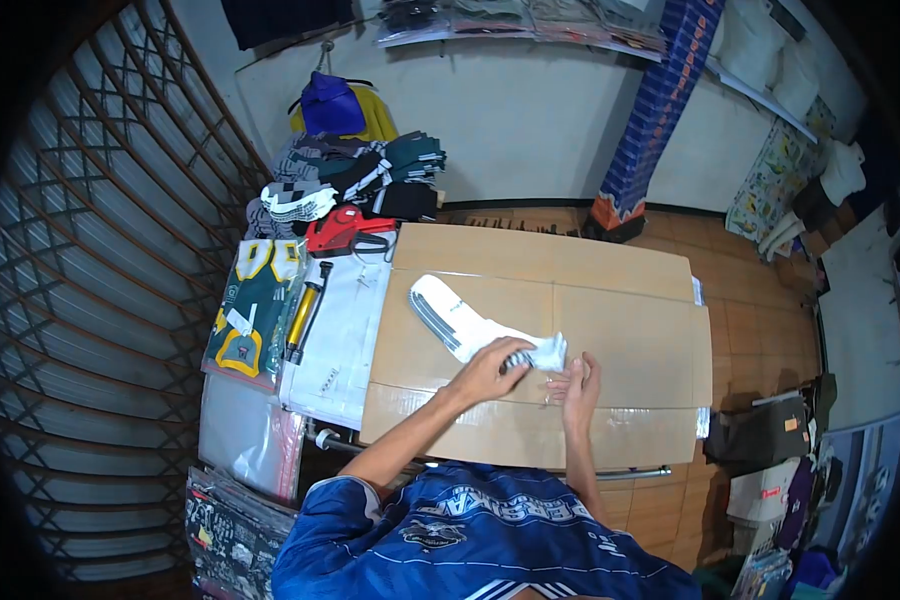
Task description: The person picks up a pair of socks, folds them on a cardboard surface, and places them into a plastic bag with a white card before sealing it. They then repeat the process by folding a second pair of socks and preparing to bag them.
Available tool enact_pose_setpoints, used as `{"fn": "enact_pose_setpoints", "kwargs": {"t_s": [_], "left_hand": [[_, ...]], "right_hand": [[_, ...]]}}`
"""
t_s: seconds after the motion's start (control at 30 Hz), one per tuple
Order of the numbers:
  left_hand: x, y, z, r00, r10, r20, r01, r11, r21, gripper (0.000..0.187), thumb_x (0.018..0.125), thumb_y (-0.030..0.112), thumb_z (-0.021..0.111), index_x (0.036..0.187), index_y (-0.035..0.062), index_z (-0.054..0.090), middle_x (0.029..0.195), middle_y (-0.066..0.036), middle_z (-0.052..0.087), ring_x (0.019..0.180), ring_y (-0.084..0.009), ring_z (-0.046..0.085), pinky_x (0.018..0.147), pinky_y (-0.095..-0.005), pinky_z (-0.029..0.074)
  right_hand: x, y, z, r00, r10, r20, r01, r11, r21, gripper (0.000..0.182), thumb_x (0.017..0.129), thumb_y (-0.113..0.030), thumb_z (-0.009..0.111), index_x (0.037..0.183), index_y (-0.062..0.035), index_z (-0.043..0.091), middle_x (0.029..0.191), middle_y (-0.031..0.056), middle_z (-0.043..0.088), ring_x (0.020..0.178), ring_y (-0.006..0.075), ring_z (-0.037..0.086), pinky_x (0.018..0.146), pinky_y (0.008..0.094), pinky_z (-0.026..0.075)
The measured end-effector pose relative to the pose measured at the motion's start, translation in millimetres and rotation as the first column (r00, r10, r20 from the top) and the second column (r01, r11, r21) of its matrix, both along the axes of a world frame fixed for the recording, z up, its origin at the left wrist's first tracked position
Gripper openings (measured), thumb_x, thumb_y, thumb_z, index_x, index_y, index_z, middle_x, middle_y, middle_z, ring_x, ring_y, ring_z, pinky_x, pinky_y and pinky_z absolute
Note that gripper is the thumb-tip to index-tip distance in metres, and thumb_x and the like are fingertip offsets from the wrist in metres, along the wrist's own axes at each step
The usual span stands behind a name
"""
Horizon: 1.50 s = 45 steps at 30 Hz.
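A white sock [448,312] with grey stripes and checks lies on a flat sheet of brown cardboard [630,320]. My left hand [486,372] is closed on the sock, thumb and fingers pinching it near the cuff. Just right of the cuff is my right hand [578,388], palm turned toward the sock, its fingers apart. A small clear glint shows beside the right fingertips, too small to name.
Left of the cardboard are a red tagging gun [342,232], a yellow hand pump [306,318] and a bagged green jersey [255,310]. Behind them rises a pile of folded socks [370,175]. A blue pillar [655,110] stands beyond the table.
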State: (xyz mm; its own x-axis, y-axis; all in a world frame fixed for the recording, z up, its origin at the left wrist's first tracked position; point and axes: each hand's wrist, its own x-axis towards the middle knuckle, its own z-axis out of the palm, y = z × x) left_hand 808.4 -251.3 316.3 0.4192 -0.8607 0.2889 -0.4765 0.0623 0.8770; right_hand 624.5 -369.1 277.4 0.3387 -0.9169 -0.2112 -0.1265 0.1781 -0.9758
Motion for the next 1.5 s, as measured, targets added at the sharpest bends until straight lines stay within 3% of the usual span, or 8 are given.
{"fn": "enact_pose_setpoints", "kwargs": {"t_s": [0.1, 0.27, 0.37, 0.63, 0.73, 0.93, 1.13, 1.5], "left_hand": [[-22, 0, 7, 0.996, -0.083, -0.025, 0.081, 0.993, -0.087, 0.036, 0.090, 0.012, 0.078, 0.124, 0.0026, 0.070, 0.123, -0.019, 0.071, 0.117, -0.0374, 0.067, 0.105, -0.0462, 0.052], [28, 8, -33, 0.830, 0.502, 0.245, -0.498, 0.863, -0.080, 0.059, 0.087, 0.012, 0.081, 0.140, -0.0015, 0.059, 0.134, -0.026, 0.063, 0.131, -0.0446, 0.055, 0.115, -0.0531, 0.041], [48, 29, -58, 0.648, 0.638, 0.415, -0.718, 0.694, 0.055, 0.078, 0.085, 0.014, 0.084, 0.151, -0.0026, 0.045, 0.143, -0.033, 0.053, 0.137, -0.0500, 0.047, 0.118, -0.0586, 0.035], [-21, 39, -44, 0.792, 0.567, 0.226, -0.605, 0.779, 0.167, 0.084, 0.084, 0.020, 0.088, 0.152, -0.0041, 0.045, 0.143, -0.030, 0.056, 0.136, -0.0472, 0.048, 0.117, -0.0560, 0.037], [-41, 30, -54, 0.763, 0.617, 0.191, -0.639, 0.765, 0.080, 0.078, 0.086, 0.017, 0.088, 0.149, -0.0045, 0.048, 0.142, -0.028, 0.057, 0.133, -0.0445, 0.051, 0.116, -0.0528, 0.040], [-48, 25, -55, 0.744, 0.663, 0.078, -0.666, 0.746, 0.003, 0.082, 0.083, 0.007, 0.089, 0.151, -0.0039, 0.046, 0.142, -0.025, 0.053, 0.126, -0.0387, 0.056, 0.108, -0.0469, 0.049], [-45, 22, -48, 0.763, 0.645, 0.042, -0.646, 0.759, 0.079, 0.094, 0.080, 0.003, 0.091, 0.158, -0.0022, 0.039, 0.140, -0.020, 0.049, 0.109, -0.0262, 0.061, 0.087, -0.0346, 0.059], [-45, 19, -55, 0.731, 0.682, 0.003, -0.674, 0.722, 0.156, 0.081, 0.081, 0.005, 0.091, 0.150, -0.0011, 0.050, 0.137, -0.018, 0.052, 0.105, -0.0236, 0.063, 0.086, -0.0339, 0.059]], "right_hand": [[-30, -23, -9, 0.995, 0.025, -0.101, -0.025, 1.000, -0.002, 0.065, 0.097, -0.018, 0.079, 0.148, 0.0053, 0.044, 0.101, 0.0212, 0.077, 0.087, 0.0209, 0.075, 0.068, 0.0291, 0.059], [-55, -35, -24, 0.974, 0.196, -0.113, -0.203, 0.978, -0.045, 0.063, 0.089, -0.004, 0.083, 0.143, 0.0029, 0.051, 0.096, 0.0198, 0.077, 0.084, 0.0215, 0.075, 0.069, 0.0334, 0.060], [-57, -48, -47, 0.963, 0.226, -0.146, -0.258, 0.930, -0.262, 0.054, 0.092, -0.002, 0.077, 0.140, 0.0035, 0.053, 0.092, 0.0169, 0.076, 0.080, 0.0207, 0.075, 0.063, 0.0327, 0.060], [-70, -94, 25, 0.875, 0.027, -0.484, -0.253, 0.878, -0.407, 0.049, 0.085, -0.007, 0.071, 0.133, 0.0005, 0.063, 0.094, 0.0188, 0.074, 0.085, 0.0360, 0.072, 0.079, 0.0471, 0.058], [-70, -117, 5, 0.886, -0.009, -0.464, -0.313, 0.727, -0.611, 0.049, 0.085, -0.011, 0.075, 0.132, 0.0000, 0.064, 0.106, 0.0201, 0.073, 0.099, 0.0377, 0.070, 0.088, 0.0483, 0.057], [-60, -107, 9, 0.816, -0.036, -0.577, -0.371, 0.732, -0.571, 0.055, 0.082, -0.016, 0.084, 0.132, -0.0032, 0.066, 0.130, 0.0209, 0.063, 0.129, 0.0405, 0.055, 0.109, 0.0498, 0.048], [-57, -110, -1, 0.818, -0.033, -0.575, -0.392, 0.700, -0.598, 0.061, 0.080, -0.018, 0.087, 0.136, -0.0051, 0.067, 0.144, 0.0197, 0.056, 0.136, 0.0415, 0.049, 0.114, 0.0515, 0.045], [-50, -119, 22, 0.740, 0.081, -0.667, -0.465, 0.778, -0.422, 0.057, 0.079, -0.016, 0.087, 0.132, -0.0043, 0.071, 0.157, 0.0190, 0.051, 0.147, 0.0420, 0.043, 0.118, 0.0528, 0.043]]}}
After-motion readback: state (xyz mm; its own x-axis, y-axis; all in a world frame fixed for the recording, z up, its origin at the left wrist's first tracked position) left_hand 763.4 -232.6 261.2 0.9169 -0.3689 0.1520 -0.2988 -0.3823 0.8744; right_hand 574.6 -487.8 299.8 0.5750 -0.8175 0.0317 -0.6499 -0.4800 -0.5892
